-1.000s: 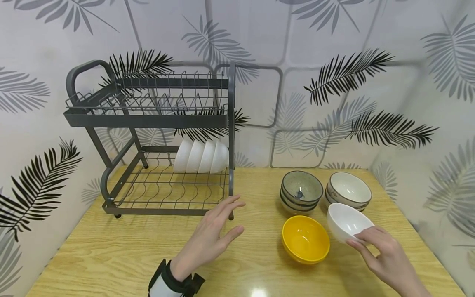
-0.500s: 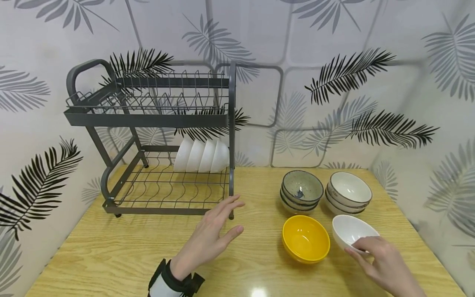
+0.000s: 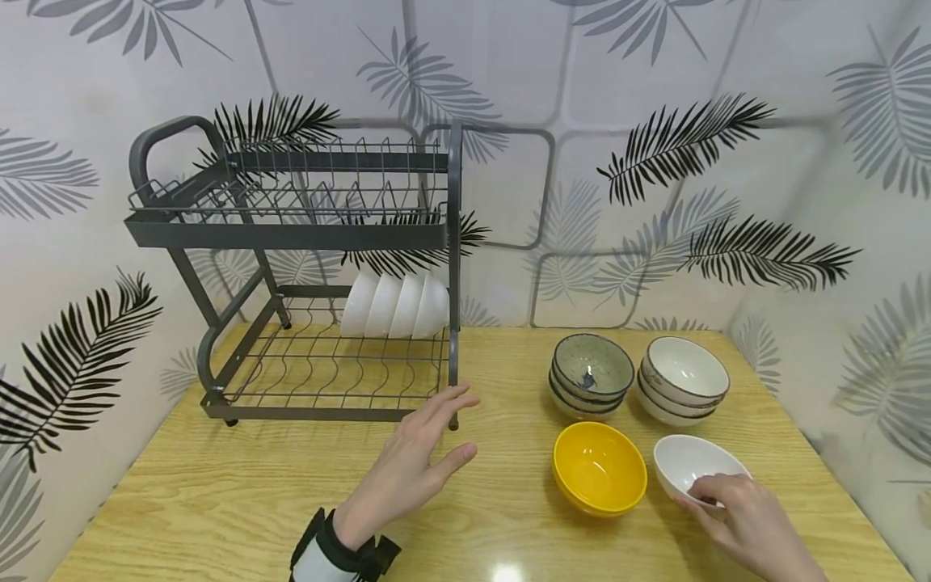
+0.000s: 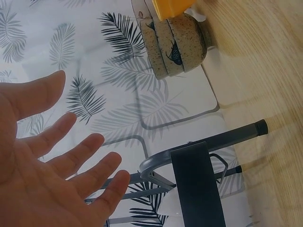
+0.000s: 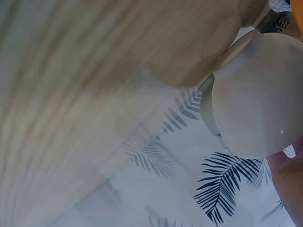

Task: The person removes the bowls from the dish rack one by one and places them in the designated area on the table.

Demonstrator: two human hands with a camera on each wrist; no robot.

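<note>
In the head view, my right hand [image 3: 756,521] pinches the near rim of a white bowl [image 3: 691,461] with thumb and fingers, low at the table's right side. The right wrist view shows this bowl's outer wall [image 5: 260,99] from close by. Just left of it sits a yellow bowl [image 3: 600,469]. Behind these stand a stack of grey-green speckled bowls [image 3: 592,368] and a stack of cream bowls [image 3: 686,372]. My left hand [image 3: 414,461] is held out with spread fingers and holds nothing, in front of the dish rack's right corner; the left wrist view shows its palm [image 4: 52,189].
A dark two-tier dish rack [image 3: 291,236] stands at the back left of the wooden table [image 3: 240,493]. Several white bowls [image 3: 396,307] stand on edge at the right of its lower tier. A leaf-patterned wall [image 3: 582,162] closes off the back.
My right hand has lowered the white bowl towards the table, nearer to me and slightly right, away from the cream stack. The left hand stays where it was.
</note>
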